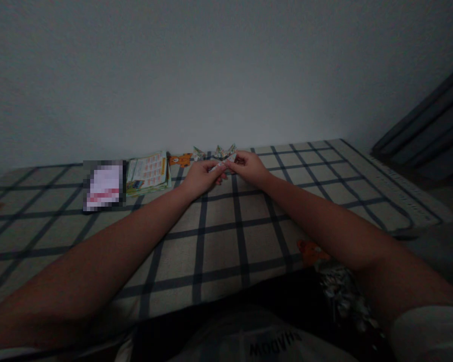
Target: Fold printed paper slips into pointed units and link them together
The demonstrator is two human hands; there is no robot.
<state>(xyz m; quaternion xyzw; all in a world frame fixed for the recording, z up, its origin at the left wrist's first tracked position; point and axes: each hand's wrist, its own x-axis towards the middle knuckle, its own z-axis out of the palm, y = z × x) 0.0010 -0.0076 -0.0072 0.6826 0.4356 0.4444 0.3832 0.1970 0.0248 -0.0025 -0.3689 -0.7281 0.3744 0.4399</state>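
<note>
Both hands meet over the far middle of the table, pinching a small folded piece of printed paper between them. My left hand has its thumb on the paper's left side, fingers curled beneath. On the other side, my right hand grips the paper's right part between thumb and fingers. Just behind the hands stand pointed folded paper shapes, one to the left and another straight behind the held paper. Fingers partly hide the held piece, and its exact form is too small to tell.
A checked tablecloth covers the table, which meets a plain wall. Left of my hands lies a stack of printed sheets, beside a device with a blurred lit screen. Dark curtain-like folds hang at right.
</note>
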